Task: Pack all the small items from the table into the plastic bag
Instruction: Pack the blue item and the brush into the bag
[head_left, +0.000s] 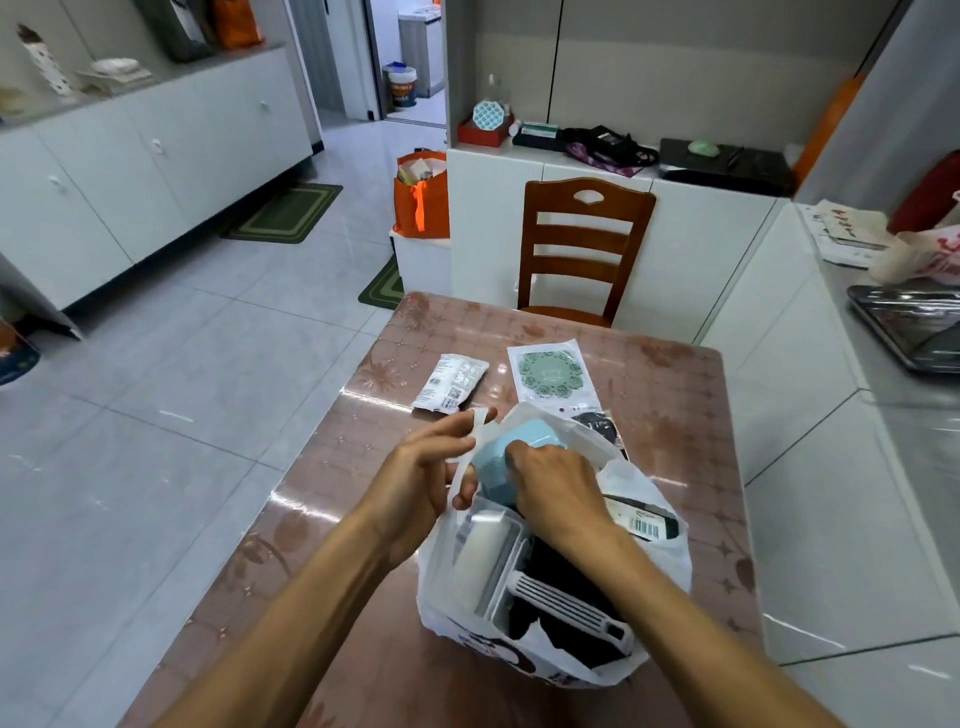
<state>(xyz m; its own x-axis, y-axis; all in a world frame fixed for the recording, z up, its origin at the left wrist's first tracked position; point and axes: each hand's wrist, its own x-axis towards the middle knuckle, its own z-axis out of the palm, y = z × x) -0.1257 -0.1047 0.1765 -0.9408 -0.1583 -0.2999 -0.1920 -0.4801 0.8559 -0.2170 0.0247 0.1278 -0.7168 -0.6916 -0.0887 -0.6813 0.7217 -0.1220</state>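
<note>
A white plastic bag (665, 551) stands open on the pink table (675, 395), holding several items: a white box, a white ribbed piece, dark items and a barcoded pack (641, 517). My left hand (431, 473) grips the bag's handle strip (480, 423) at its left rim. My right hand (556, 486) reaches into the bag's mouth, fingers closed on a light blue item (501, 457). Beyond the bag lie a white sachet (452, 384) and a packaged green lace coaster (553, 374). A dark round item (600, 426) is partly hidden behind the bag.
A wooden chair (584, 249) stands at the table's far edge. White cabinets run along the right, close to the table. An orange bag (421, 195) sits on a low white box at the back. Tiled floor spreads to the left.
</note>
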